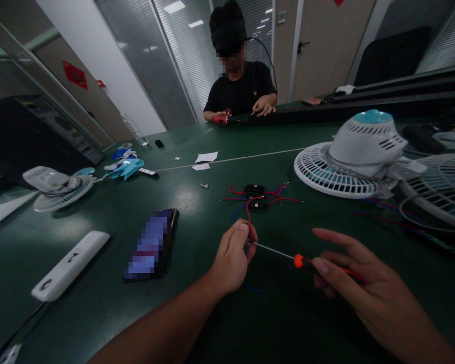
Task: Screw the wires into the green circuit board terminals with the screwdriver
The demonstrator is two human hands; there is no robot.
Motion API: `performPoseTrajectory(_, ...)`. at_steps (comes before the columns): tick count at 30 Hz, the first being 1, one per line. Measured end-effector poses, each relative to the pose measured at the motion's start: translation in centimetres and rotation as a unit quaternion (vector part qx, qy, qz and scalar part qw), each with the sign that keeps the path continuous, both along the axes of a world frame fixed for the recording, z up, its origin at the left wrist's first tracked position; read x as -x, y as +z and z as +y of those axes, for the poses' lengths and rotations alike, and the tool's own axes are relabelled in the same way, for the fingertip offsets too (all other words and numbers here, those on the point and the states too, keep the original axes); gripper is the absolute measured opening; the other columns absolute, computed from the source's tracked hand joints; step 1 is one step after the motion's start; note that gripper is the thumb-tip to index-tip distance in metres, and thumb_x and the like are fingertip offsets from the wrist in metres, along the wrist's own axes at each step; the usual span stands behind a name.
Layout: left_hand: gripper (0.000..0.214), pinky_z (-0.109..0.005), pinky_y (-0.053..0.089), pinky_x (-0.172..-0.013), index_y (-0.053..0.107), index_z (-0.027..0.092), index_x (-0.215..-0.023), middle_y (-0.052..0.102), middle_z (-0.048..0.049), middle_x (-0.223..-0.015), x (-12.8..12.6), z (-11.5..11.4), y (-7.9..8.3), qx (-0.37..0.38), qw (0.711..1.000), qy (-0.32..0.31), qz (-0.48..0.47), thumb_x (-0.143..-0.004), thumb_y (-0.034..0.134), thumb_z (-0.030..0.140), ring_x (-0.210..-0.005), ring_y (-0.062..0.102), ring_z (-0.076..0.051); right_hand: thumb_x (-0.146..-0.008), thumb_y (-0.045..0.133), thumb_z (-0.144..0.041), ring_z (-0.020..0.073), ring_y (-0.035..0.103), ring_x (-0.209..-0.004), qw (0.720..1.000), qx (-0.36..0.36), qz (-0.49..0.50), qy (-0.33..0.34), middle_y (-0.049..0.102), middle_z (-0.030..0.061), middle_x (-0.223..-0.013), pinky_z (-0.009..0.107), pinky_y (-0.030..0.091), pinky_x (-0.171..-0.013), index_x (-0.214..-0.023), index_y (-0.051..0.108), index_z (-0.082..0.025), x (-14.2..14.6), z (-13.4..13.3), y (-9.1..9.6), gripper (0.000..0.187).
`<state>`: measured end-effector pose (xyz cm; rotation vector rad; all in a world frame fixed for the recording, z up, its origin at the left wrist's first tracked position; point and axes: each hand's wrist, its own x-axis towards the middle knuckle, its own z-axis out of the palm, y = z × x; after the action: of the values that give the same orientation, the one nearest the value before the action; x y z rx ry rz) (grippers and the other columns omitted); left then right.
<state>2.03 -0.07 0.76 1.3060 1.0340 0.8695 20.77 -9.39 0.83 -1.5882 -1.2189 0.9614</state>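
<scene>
My left hand [233, 255] is closed in a pinch on a small part at the end of a red wire and a blue wire [247, 215]. These wires run up to a small black switch block [256, 197] with several red and blue leads lying on the green table. My right hand [358, 283] holds a screwdriver [288, 255] with an orange-and-black handle between thumb and fingers, forefinger stretched out above it. The metal tip of the screwdriver touches the part pinched in my left hand.
A white fan motor housing sits on its grille [349, 162] at the right, with another grille [440, 189] beside it. A phone [153, 242] and a white remote-like bar [70, 265] lie at the left. Across the table [98, 313], another person [240, 83] works with a red tool.
</scene>
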Motion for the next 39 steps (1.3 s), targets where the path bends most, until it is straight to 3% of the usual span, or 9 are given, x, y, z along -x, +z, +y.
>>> performPoseTrajectory(15, 0.034, -0.018, 0.024, -0.039, 0.050, 0.018, -0.071, 0.038, 0.0062, -0.053, 0.09, -0.15, 0.08, 0.003, 1.000, 0.010, 0.007, -0.087, 0.036, 0.045, -0.041, 0.030, -0.007, -0.083, 0.056, -0.053, 0.0192, 0.067, -0.055, 0.999, -0.022, -0.038, -0.001, 0.071, 0.0009, -0.063, 0.030, 0.055, -0.057, -0.121, 0.051, -0.018, 0.07, 0.31, 0.19, 0.052)
performPoseTrajectory(28, 0.035, -0.019, 0.023, -0.039, 0.049, 0.018, -0.070, 0.038, 0.0061, -0.054, -0.07, -0.11, 0.35, 0.012, 1.000, 0.009, 0.004, -0.085, 0.039, 0.047, -0.041, 0.031, -0.007, -0.086, 0.056, -0.050, 0.0202, 0.069, -0.062, 0.999, -0.009, -0.036, 0.015, 0.073, 0.0022, -0.070, 0.031, 0.056, -0.058, -0.124, 0.050, -0.020, -0.19, -0.03, 0.03, 0.049)
performPoseTrajectory(39, 0.035, -0.020, 0.024, -0.040, 0.049, 0.018, -0.070, 0.038, 0.0062, -0.053, -0.01, -0.06, 0.31, 0.005, 1.000, 0.004, 0.007, -0.086, 0.038, 0.048, -0.041, 0.031, -0.008, -0.083, 0.057, -0.051, 0.0180, 0.064, -0.056, 0.999, -0.013, -0.046, 0.001, 0.070, 0.0012, -0.068, 0.028, 0.053, -0.054, -0.121, 0.052, -0.019, 0.04, 0.15, 0.34, 0.050)
